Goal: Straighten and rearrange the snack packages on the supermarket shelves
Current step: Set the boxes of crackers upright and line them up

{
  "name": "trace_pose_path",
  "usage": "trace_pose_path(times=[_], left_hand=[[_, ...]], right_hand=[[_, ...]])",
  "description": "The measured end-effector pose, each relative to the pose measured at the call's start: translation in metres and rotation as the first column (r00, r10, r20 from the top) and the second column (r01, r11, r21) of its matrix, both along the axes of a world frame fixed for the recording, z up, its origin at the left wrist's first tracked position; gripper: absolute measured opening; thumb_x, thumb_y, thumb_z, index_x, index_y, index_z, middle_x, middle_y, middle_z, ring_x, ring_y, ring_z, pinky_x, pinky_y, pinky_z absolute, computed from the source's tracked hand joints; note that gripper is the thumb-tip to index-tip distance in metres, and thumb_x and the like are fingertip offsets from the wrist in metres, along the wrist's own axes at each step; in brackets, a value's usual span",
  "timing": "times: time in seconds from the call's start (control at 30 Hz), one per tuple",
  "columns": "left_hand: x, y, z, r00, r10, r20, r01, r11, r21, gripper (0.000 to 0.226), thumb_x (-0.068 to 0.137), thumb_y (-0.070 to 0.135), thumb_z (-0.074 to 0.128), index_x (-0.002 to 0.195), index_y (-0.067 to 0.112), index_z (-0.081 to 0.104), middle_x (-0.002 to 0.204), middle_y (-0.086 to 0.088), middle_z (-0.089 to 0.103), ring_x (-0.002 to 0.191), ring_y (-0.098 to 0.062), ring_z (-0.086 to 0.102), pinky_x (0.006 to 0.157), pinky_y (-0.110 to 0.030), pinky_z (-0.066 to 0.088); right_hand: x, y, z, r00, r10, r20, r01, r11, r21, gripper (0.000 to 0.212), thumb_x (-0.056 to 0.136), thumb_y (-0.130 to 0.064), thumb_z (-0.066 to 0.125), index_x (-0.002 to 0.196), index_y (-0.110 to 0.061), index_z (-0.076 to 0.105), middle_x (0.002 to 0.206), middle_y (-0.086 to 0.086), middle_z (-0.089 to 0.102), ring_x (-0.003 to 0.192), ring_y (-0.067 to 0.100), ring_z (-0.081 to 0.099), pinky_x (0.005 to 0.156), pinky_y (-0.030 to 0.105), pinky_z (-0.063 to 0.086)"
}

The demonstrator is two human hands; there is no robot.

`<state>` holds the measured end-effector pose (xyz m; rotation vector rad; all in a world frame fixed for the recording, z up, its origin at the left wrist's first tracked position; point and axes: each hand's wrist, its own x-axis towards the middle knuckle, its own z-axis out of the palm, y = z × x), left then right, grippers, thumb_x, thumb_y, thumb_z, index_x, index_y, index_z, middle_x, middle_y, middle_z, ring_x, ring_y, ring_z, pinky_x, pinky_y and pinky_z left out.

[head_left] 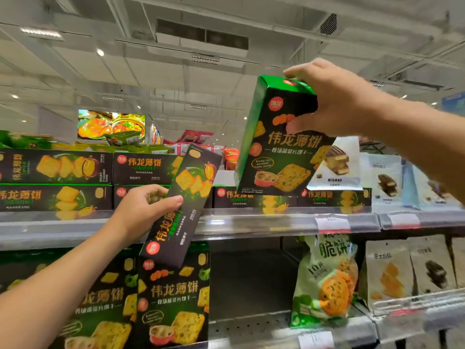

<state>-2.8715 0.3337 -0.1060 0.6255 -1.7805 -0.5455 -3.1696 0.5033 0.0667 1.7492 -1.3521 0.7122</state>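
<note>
While we hold two boxes, both tilt off the shelf rows.
L hand grips slim box, long axis diagonal; R hand fingers clamp tall box above upper shelf, nearer the gap.

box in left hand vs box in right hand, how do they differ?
The slim box in the left hand is long and narrow, tilted diagonally, held low by the shelf edge. The wide box in the right hand is broader, nearly upright, gripped at its top, raised higher. Both are black-and-green cracker boxes.
</note>
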Motion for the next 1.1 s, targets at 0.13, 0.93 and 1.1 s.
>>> trace_pose_path(times=[0.13,0.93,1.1], left_hand=[[-0.013,0.007,0.0,1.0,0.016,-0.026,-0.016,1.0,-0.003,0.064,0.053,0.063,0.073,0.089,0.01,0.068,0.088,-0.017,0.071,0.081,-0.031,0.067,0.079,-0.05,0.051],[-0.03,0.002,-0.023,0.997,0.04,0.069,-0.033,0.994,-0.109,0.064,0.063,0.064,0.066,0.098,0.011,0.069,0.095,-0.016,0.071,0.091,-0.032,0.066,0.083,-0.049,0.052],[-0.028,0.001,-0.024,0.997,0.028,0.078,-0.02,0.995,-0.101,0.062,0.065,0.063,0.067,0.101,0.012,0.069,0.098,-0.014,0.071,0.093,-0.031,0.066,0.086,-0.052,0.051]], right_hand=[[-0.01,0.036,-0.025,0.998,0.057,0.039,-0.058,0.998,0.022,0.087,0.063,-0.034,0.082,0.141,-0.022,0.045,0.119,-0.001,0.046,0.106,0.016,0.046,0.085,0.027,0.04],[0.007,-0.087,-0.263,0.975,0.131,-0.178,-0.096,0.977,0.189,0.061,0.075,-0.029,0.081,0.125,-0.001,0.058,0.111,0.014,0.064,0.092,0.036,0.062,0.077,0.048,0.053],[0.007,-0.11,-0.265,0.961,0.129,-0.245,-0.087,0.981,0.175,0.045,0.095,-0.031,0.048,0.128,-0.002,0.057,0.108,0.016,0.067,0.089,0.035,0.065,0.073,0.046,0.055]])
